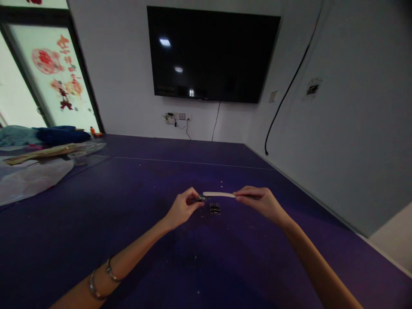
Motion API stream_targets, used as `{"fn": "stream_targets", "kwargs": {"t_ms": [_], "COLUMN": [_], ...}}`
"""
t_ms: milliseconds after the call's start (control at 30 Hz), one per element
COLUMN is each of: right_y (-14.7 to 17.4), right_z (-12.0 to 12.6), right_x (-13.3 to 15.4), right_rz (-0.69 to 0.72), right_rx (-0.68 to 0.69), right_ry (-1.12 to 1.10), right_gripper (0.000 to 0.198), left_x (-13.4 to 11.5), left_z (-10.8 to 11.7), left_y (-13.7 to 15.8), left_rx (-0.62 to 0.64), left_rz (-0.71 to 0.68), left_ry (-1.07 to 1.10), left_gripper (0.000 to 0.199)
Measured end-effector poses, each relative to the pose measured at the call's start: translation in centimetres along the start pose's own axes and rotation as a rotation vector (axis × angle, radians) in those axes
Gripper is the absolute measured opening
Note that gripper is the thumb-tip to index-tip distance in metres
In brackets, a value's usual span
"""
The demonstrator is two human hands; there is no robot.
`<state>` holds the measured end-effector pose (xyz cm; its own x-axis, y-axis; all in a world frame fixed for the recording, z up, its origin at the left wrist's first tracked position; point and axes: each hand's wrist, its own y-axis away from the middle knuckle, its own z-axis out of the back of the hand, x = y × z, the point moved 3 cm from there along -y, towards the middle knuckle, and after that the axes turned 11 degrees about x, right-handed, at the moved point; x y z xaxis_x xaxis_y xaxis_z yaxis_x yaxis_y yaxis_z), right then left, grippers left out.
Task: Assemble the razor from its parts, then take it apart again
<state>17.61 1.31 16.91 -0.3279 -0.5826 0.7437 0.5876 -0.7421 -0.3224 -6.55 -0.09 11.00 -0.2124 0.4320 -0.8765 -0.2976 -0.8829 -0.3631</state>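
My left hand (185, 207) pinches a small dark and silvery piece (201, 198) between thumb and fingertips; it is too small to name. My right hand (260, 202) grips one end of a pale, flat stick (219, 194), like a craft stick, held level. The stick's free end points left and comes very near the piece in my left hand; whether they touch I cannot tell. Just below the stick, a small dark rectangular part (215, 208) lies on the purple surface (193, 253).
Tiny white bits (221, 183) lie beyond the stick. At the left are plastic sheeting (35, 180), a flat tan strip (45, 153) and dark blue cloth (62, 135). A wall stands along the right, with a black cable (286, 92) hanging down. A television (212, 56) hangs ahead.
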Motion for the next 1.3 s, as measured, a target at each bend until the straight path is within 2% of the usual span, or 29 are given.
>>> {"fn": "stream_targets", "kwargs": {"t_ms": [200, 433, 567, 733, 900, 1067, 1233, 1300], "right_y": [-0.1, -0.2, -0.3, -0.3, -0.2, -0.1, -0.1, -0.1], "right_z": [-1.0, -0.5, -1.0, -1.0, -1.1, -0.6, -0.8, -0.7], "right_x": [-0.1, -0.6, -0.4, -0.5, 0.2, 0.2, 0.3, 0.2], "right_rz": [0.039, 0.024, 0.04, 0.042, 0.075, 0.063, 0.081, 0.07], "right_rx": [0.007, -0.042, 0.014, -0.067, 0.012, -0.048, 0.022, 0.007], "right_ry": [0.04, 0.04, 0.017, 0.018, -0.011, 0.007, -0.02, -0.025], "right_gripper": [0.018, 0.019, 0.019, 0.019, 0.018, 0.016, 0.016, 0.016], "left_x": [-0.6, -1.3, -1.4, -1.6, -1.7, -1.5, -1.9, -2.1], "left_z": [-0.2, -0.6, -0.8, -0.8, -0.8, -0.9, -1.0, -1.0], "left_y": [0.3, 0.5, 0.7, 0.8, 0.9, 1.1, 1.2, 1.2], "left_rx": [0.003, -0.011, 0.006, -0.001, 0.021, 0.012, 0.011, -0.002], "left_rz": [-0.015, -0.035, -0.041, -0.03, -0.038, -0.03, -0.025, -0.027], "left_ry": [-0.049, -0.052, -0.072, -0.046, -0.084, -0.029, -0.032, -0.018], "left_gripper": [0.019, 0.018, 0.017, 0.017, 0.017, 0.019, 0.016, 0.018]}}
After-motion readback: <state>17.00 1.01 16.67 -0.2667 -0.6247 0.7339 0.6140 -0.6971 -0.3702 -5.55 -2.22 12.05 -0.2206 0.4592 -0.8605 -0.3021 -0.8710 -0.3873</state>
